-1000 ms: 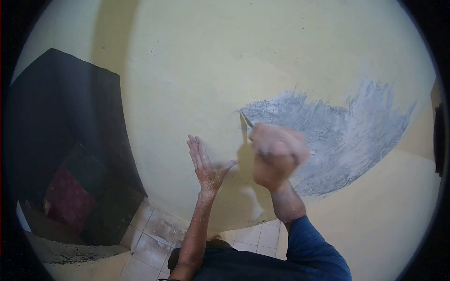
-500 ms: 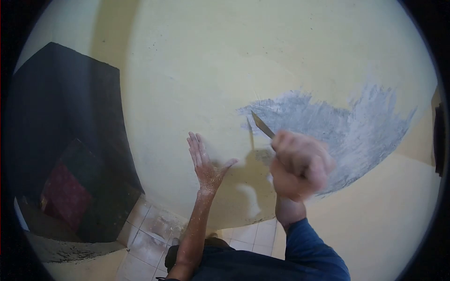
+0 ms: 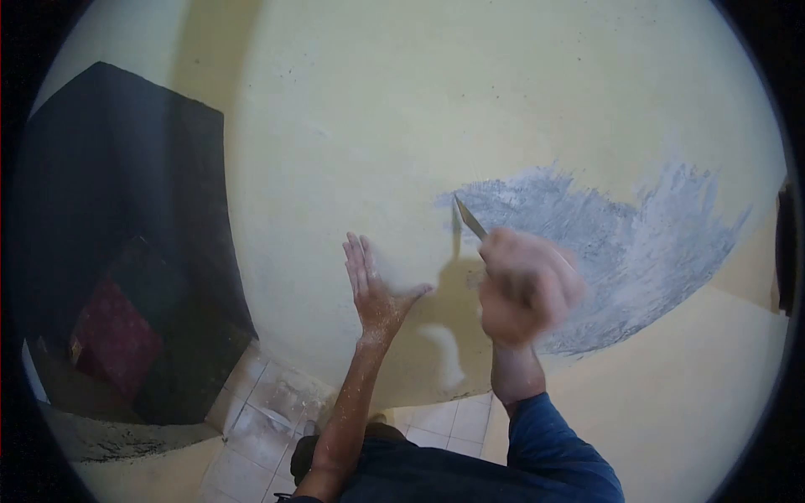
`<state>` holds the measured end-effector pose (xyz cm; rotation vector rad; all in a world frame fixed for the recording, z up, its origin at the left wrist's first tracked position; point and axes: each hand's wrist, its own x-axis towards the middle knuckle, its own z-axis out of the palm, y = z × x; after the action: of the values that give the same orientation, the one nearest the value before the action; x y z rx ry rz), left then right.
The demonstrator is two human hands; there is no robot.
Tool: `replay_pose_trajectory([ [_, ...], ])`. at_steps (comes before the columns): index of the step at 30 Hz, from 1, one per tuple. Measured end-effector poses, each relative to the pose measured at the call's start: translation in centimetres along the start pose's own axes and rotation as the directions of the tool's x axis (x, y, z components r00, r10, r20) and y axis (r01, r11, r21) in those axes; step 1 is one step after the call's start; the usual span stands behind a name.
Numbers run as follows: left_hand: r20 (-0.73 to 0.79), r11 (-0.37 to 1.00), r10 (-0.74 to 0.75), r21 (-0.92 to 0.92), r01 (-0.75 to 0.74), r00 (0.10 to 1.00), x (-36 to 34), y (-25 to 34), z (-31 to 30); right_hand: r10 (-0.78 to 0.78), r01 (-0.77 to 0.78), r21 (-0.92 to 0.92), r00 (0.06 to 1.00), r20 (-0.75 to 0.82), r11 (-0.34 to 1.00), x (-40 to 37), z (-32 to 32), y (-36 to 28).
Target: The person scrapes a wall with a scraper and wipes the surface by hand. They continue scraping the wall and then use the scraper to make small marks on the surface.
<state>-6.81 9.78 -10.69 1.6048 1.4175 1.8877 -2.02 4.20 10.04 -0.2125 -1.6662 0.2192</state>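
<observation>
My right hand (image 3: 530, 285) is closed in a fist, somewhat blurred, around a thin metal scraper (image 3: 471, 218). The handle is hidden inside the fist, and the blade's narrow tip points up and left. That tip lies right at the left edge of a rough grey patch (image 3: 587, 226) on the pale yellow wall (image 3: 352, 142). Lower and to the left, my left hand (image 3: 377, 298) rests open on the wall, thumb stretched out toward the right. White dust covers its fingers and wrist.
On the left is a dark opening (image 3: 126, 184) with a red patterned panel (image 3: 117, 335) inside. Pale floor tiles (image 3: 256, 432) show at the wall's foot, dusty in places. A dark object (image 3: 786, 251) stands at the far right edge. My arms cast a shadow on the wall.
My right hand, still holding the scraper, has shifted slightly left. The left hand keeps its open pose on the wall, and the whole view has moved a little.
</observation>
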Motion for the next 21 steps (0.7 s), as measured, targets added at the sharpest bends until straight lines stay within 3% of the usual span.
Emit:
replay_pose_trajectory([
  [2,0.006,0.999,0.017,0.029,-0.017,1.000,-0.2,-0.2,0.2,0.086,-0.079,-0.221,0.996,0.021,0.972,-0.8,-0.1,2.1],
  [4,0.000,1.000,0.021,0.003,-0.021,1.000,0.0,-0.3,0.6,-0.048,0.046,-0.139,0.999,-0.007,0.989,-0.6,-0.1,0.3],
  [6,-0.011,1.000,0.010,0.001,-0.010,1.000,0.0,-0.7,0.5,-0.075,0.077,0.055,0.997,-0.037,0.996,-0.3,-0.4,-0.6],
  [8,0.013,1.000,0.010,0.005,-0.010,1.000,-0.3,-0.6,0.4,-0.018,0.022,-0.117,0.999,0.036,0.993,-0.9,0.0,1.3],
  [11,-0.026,0.999,0.051,0.005,-0.051,0.998,-0.2,-1.1,1.2,-0.281,0.342,-0.496,0.940,0.196,0.798,-1.0,-1.7,1.7],
  [12,-0.025,0.999,0.051,0.015,-0.050,0.998,0.3,-1.0,1.1,-0.258,0.319,-0.487,0.947,0.189,0.813,-0.2,-1.8,-0.3],
  [15,0.025,0.999,0.025,0.031,-0.026,0.999,-0.5,-0.5,0.4,-0.386,0.415,-0.559,0.905,0.177,0.718,-0.8,-1.7,1.9],
  [16,0.032,1.000,0.019,0.023,-0.020,0.999,-0.3,-0.3,0.3,-0.361,0.386,-0.481,0.921,0.149,0.787,-0.6,-1.6,1.9],
  [18,0.030,0.999,0.025,0.023,-0.025,0.999,0.2,-0.2,0.3,-0.200,0.202,-0.060,0.979,0.041,0.978,-0.1,-1.0,-0.6],
  [20,0.027,0.998,0.038,0.039,-0.039,0.999,0.0,-0.2,0.1,-0.283,0.291,-0.315,0.956,0.073,0.903,-0.5,-1.4,0.7],
  [21,0.029,0.999,0.033,0.040,-0.034,0.999,-0.5,-0.2,-0.1,-0.265,0.268,-0.293,0.963,0.052,0.918,-0.8,-1.5,1.1],
])
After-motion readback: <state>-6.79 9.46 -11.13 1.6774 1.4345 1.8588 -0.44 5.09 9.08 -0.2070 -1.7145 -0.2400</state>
